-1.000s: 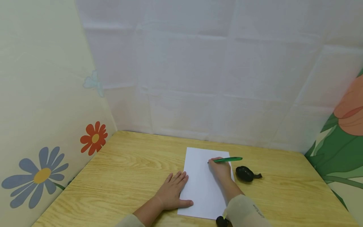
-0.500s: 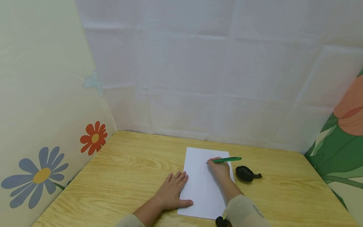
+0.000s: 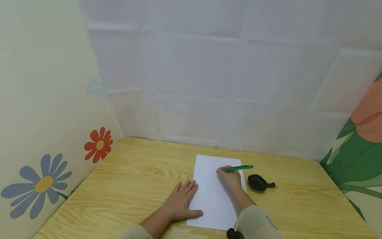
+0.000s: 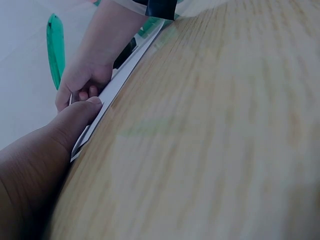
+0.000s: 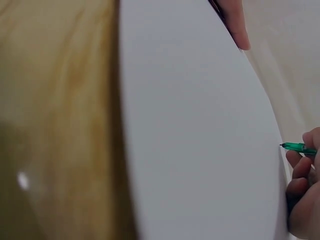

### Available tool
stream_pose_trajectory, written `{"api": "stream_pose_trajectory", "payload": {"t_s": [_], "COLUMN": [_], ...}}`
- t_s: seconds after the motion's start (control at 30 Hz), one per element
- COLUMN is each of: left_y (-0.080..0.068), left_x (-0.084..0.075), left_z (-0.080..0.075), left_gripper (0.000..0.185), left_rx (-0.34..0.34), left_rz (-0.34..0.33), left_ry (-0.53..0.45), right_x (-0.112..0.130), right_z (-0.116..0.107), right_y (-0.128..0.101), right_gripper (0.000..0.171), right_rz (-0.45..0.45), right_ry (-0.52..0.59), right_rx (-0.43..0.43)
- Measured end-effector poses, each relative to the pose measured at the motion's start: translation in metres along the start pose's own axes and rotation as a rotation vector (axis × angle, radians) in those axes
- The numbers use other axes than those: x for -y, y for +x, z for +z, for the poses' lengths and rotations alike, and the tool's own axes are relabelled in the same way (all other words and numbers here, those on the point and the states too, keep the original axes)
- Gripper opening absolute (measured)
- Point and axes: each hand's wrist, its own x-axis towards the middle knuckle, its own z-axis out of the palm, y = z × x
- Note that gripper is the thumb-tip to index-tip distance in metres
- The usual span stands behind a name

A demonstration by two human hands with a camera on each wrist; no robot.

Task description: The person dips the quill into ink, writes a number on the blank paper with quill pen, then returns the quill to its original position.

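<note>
Head view, and we have a white sheet of paper [image 3: 210, 196] as the centre of everything, lying flat on the worktop [image 3: 143, 172]. At the sheet's left edge, the left hand [image 3: 181, 203] is laid flat, fingers straight and slightly spread, thumb reaching out over the lower left part of the sheet; it presses there and has hold of nothing. Over the sheet's upper right, the right hand [image 3: 231, 178] has its fingers curled in a pinch round a green pen [image 3: 243, 167], the barrel leaning out past the sheet's right edge, the tip pointing at the sheet's upper middle. Whether that tip touches down, I can't tell, even from the right wrist. Just off the sheet's right edge sits a dark, shiny, rounded object [image 3: 257, 183] with a short tail, and by its lower right corner a small black item [image 3: 232, 233], half hidden at the sleeve [image 3: 259, 222]. So, how far along? My read: the setting-up is done, sheet steadied, pen in writing position. But no mark can be made out on the sheet, so this looks like early going, with the pen work itself seemingly nearly all left.
</note>
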Motion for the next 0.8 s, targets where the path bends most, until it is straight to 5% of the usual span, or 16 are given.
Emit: {"api": "stream_pose_trajectory", "payload": {"t_s": [0.8], "left_y": [-0.0001], "left_x": [0.0009], "left_z": [0.001], "left_gripper": [0.103], "left_rx": [0.001], "left_rz": [0.006], "left_ry": [-0.002], "right_x": [-0.0008], "right_z": [0.0027], "right_y": [-0.0028], "right_gripper": [0.016], "right_rz": [-0.025], "right_ry": [-0.043], "right_rx": [0.04]}}
